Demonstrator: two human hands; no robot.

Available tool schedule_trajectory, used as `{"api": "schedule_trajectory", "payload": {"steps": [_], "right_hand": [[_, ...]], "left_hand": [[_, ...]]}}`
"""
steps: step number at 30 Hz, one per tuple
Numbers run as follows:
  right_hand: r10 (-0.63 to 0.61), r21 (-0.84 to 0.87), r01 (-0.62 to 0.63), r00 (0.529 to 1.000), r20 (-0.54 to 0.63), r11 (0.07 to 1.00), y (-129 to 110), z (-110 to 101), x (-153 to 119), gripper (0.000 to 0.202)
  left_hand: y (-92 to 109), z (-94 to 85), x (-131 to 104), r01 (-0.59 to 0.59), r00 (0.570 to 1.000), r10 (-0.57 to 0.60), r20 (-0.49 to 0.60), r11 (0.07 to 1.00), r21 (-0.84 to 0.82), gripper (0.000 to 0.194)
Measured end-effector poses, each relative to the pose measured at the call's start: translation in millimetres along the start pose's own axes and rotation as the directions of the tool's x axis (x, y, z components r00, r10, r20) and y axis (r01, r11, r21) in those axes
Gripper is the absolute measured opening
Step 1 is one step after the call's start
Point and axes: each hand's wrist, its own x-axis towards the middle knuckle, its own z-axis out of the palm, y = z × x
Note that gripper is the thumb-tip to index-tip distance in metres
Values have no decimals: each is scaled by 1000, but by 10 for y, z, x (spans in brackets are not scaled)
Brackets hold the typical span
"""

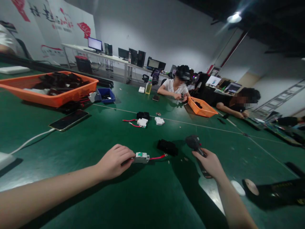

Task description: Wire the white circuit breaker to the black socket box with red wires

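White switch (pixel 142 158) at lower centre of frame, pinched at its left end by my left hand (pixel 115 162), long axis and red wire (pixel 157 157) running rightward toward my right hand (pixel 212 163), farther off, fingers closed round a dark hand tool (pixel 194 142).

Ceiling lamp (pixel 234 17): bright, with streaky flare
Ceiling (pixel 271 28): nearly black around the lamp
Back wall (pixel 147 28): grey, dim, unevenly lit
Green table (pixel 95 203): dark, with pale glare at the left edge and below the right hand (pixel 212 163)
Table shadows: soft-edged, one long and dark toward the bottom edge
Monitor screens (pixel 94 44): glowing pale
Sharpness: soft overall, distant detail smeared
Frame edges: stretched, lines tilted
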Motion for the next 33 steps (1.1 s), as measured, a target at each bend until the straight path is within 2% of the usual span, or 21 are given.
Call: {"api": "schedule_trajectory", "payload": {"steps": [2,4,7,9,11,13,15,18,21,23,30,33], "right_hand": [[29,270,-17,999,-41,963,-138,-77,-93,53],[37,505,27,993,-116,863,-324,-150,-232,55],[-51,626,227,957,-287,746,-621,-248,-505,55],[-87,651,278,947,-310,706,-767,-303,-710,55],[-139,676,250,967,-216,693,-851,-345,-922,52],[-198,709,173,979,-48,684,-895,-368,-1129,50],[-225,734,51,964,141,678,-934,-372,-1307,48],[-232,706,-140,885,404,694,-1001,-353,-1476,48],[-224,651,-272,788,573,709,-1041,-330,-1536,52],[-204,644,-321,770,604,694,-1044,-321,-1551,51],[-132,647,-358,802,582,673,-1040,-266,-1577,47],[-109,620,-394,781,615,678,-1035,-226,-1562,49]], "left_hand": [[-8,7,-12,7,1000,-7,7,1000,-8,18],[-21,11,-23,18,1000,-18,17,1000,-9,18],[-38,12,-27,10,999,-10,42,1000,-8,20],[-40,13,-23,3,999,-2,51,1000,-7,20],[-35,16,-18,1,999,-1,35,1000,-10,17],[-27,18,-15,-5,1000,5,17,1000,-19,15],[-23,17,-18,-12,1000,12,6,1000,-21,14],[-25,8,-25,-22,1000,22,13,1000,-6,17],[-27,-2,-25,-33,999,33,18,999,4,19],[-24,-9,-21,-29,1000,29,6,1000,4,18],[-13,-9,-21,-19,1000,19,14,1000,-4,18],[-15,9,-22,-16,1000,15,14,1000,15,18]]}}
